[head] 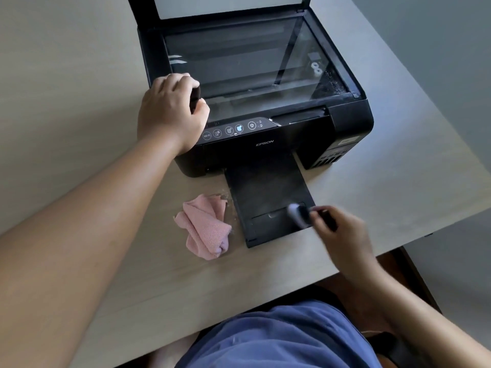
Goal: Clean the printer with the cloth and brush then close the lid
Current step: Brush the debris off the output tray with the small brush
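Note:
A black Epson printer (345,120) stands on the table with its scanner lid (228,6) raised and the dusty glass (247,62) exposed. My left hand (170,112) grips the printer's front left corner, fingers curled over the edge. My right hand (340,229) holds a small brush (299,213), blurred, whose pale bristles touch the front end of the extended black output tray (265,192). A crumpled pink cloth (206,227) lies on the table just left of the tray, touched by neither hand.
The pale wooden table (93,102) has its near edge close to my lap and its right edge running diagonally past the printer. Some dust specks lie between the cloth and the tray. Grey floor shows at the right.

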Demonstrator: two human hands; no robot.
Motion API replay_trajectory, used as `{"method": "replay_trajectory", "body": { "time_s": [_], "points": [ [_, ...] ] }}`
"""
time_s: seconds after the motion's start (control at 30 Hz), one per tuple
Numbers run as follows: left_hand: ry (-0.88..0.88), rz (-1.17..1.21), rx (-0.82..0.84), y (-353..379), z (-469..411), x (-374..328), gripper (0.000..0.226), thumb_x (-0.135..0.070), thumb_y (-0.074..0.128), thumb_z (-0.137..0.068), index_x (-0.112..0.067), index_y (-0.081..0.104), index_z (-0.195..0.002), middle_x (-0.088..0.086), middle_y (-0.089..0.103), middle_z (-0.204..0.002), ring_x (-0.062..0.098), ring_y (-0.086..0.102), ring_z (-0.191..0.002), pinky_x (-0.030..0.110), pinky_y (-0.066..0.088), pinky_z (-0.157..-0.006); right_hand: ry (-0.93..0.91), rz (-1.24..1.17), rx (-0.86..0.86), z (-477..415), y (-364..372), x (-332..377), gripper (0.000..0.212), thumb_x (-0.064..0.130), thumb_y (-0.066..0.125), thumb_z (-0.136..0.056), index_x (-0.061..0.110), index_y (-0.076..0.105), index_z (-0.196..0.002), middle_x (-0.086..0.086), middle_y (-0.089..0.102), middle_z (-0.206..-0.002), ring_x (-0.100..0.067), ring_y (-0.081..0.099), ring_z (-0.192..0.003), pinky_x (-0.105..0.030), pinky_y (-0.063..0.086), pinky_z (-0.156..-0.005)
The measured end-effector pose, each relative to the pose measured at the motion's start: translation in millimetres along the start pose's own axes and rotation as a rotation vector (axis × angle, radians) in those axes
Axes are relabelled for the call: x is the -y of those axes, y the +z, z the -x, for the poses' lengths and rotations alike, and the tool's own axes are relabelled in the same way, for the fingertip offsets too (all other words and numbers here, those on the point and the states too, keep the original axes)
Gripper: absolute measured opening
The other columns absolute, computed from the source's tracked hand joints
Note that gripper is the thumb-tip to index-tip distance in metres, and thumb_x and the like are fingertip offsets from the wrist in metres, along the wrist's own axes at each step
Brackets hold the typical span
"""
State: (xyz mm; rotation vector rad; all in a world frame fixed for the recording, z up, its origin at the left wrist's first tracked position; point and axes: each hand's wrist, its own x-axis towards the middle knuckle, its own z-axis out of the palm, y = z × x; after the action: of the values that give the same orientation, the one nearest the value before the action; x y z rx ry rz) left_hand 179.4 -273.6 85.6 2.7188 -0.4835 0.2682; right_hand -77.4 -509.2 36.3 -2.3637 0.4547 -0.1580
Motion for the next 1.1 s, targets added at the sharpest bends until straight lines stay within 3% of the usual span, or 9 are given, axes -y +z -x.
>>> {"method": "replay_trajectory", "body": {
  "time_s": [0.07, 0.13, 0.3, 0.5, 0.6, 0.7, 0.8, 0.97, 1.1],
  "points": [
    [0.001, -0.001, -0.002, -0.3, -0.1, 0.3, 0.043, -0.037, 0.037, -0.088, -0.018, 0.05, -0.124, 0.003, 0.051, -0.133, 0.029, 0.04, -0.124, 0.04, 0.031, -0.104, 0.15, 0.071, -0.174, -9.2, -8.5, -11.7, 0.012, 0.02, 0.062, -0.093, 0.011, 0.068, -0.087, 0.002, 0.063, -0.07, -0.009, 0.054, -0.06, -0.02, 0.037, -0.052],
    [-0.001, -0.002, 0.002, -0.1, -0.2, 1.1, 0.043, -0.038, 0.037, -0.088, -0.018, 0.05, -0.124, 0.003, 0.05, -0.134, 0.029, 0.039, -0.125, 0.04, 0.03, -0.105, 0.04, 0.186, -0.148, -6.5, 4.7, -4.6, 0.012, 0.02, 0.061, -0.093, 0.01, 0.066, -0.087, -0.001, 0.062, -0.073, -0.015, 0.051, -0.059, -0.024, 0.037, -0.053],
    [0.001, -0.006, 0.009, 0.2, -0.2, -0.7, 0.043, -0.037, 0.037, -0.088, -0.018, 0.05, -0.124, 0.003, 0.049, -0.136, 0.029, 0.039, -0.126, 0.04, 0.03, -0.105, -0.397, 0.092, 0.393, 21.4, 50.7, 34.8, 0.026, 0.034, 0.051, -0.087, 0.013, 0.066, -0.091, 0.0, 0.064, -0.079, -0.017, 0.057, -0.068, -0.035, 0.049, -0.058],
    [0.003, -0.007, 0.0, -0.6, 0.0, -1.3, 0.042, -0.035, 0.039, -0.089, -0.016, 0.05, -0.125, 0.004, 0.049, -0.137, 0.03, 0.039, -0.126, 0.04, 0.029, -0.105, 0.181, -0.022, -0.112, -27.4, 12.8, 7.1, 0.014, 0.027, 0.06, -0.093, 0.015, 0.066, -0.087, 0.003, 0.062, -0.068, -0.017, 0.057, -0.063, -0.022, 0.038, -0.053],
    [0.001, -0.002, 0.002, -0.2, -0.2, -1.3, 0.042, -0.035, 0.039, -0.09, -0.017, 0.05, -0.125, 0.004, 0.049, -0.137, 0.029, 0.038, -0.127, 0.04, 0.029, -0.105, -0.004, 0.182, -0.233, -28.9, 17.1, 8.8, 0.014, 0.023, 0.058, -0.094, 0.012, 0.067, -0.096, -0.006, 0.07, -0.079, -0.027, 0.063, -0.07, -0.032, 0.042, -0.053],
    [0.004, -0.001, 0.004, -0.9, 0.1, -2.0, 0.042, -0.035, 0.039, -0.089, -0.016, 0.05, -0.124, 0.005, 0.05, -0.135, 0.03, 0.039, -0.125, 0.04, 0.03, -0.105, -0.286, 0.289, 0.034, -7.5, 54.5, 29.8, 0.03, 0.032, 0.047, -0.091, 0.01, 0.065, -0.099, -0.009, 0.069, -0.08, -0.034, 0.064, -0.072, -0.039, 0.049, -0.052],
    [0.008, -0.007, 0.006, -0.6, 0.2, -1.4, 0.042, -0.036, 0.038, -0.088, -0.016, 0.05, -0.124, 0.006, 0.051, -0.134, 0.03, 0.04, -0.124, 0.041, 0.03, -0.104, -0.315, 0.003, 0.315, 1.0, 70.7, 51.9, 0.034, 0.042, 0.049, -0.089, 0.011, 0.064, -0.09, -0.003, 0.066, -0.074, -0.024, 0.06, -0.066, -0.036, 0.047, -0.055],
    [0.003, -0.002, 0.0, -0.7, -0.6, -1.3, 0.042, -0.034, 0.039, -0.089, -0.016, 0.05, -0.125, 0.005, 0.049, -0.137, 0.03, 0.039, -0.126, 0.041, 0.029, -0.105, 0.185, -0.109, -0.132, -50.1, 24.6, 16.3, 0.013, 0.024, 0.061, -0.093, 0.021, 0.06, -0.081, 0.009, 0.057, -0.063, -0.011, 0.053, -0.057, -0.014, 0.036, -0.051],
    [0.006, 0.003, 0.0, 1.0, -1.2, -3.2, 0.042, -0.034, 0.039, -0.089, -0.016, 0.051, -0.124, 0.005, 0.05, -0.135, 0.03, 0.039, -0.126, 0.041, 0.03, -0.105, -0.152, 0.279, -0.147, -58.5, 30.3, 18.8, 0.015, 0.023, 0.057, -0.092, 0.01, 0.065, -0.095, -0.012, 0.064, -0.07, -0.034, 0.059, -0.063, -0.031, 0.043, -0.05]
  ]
}}
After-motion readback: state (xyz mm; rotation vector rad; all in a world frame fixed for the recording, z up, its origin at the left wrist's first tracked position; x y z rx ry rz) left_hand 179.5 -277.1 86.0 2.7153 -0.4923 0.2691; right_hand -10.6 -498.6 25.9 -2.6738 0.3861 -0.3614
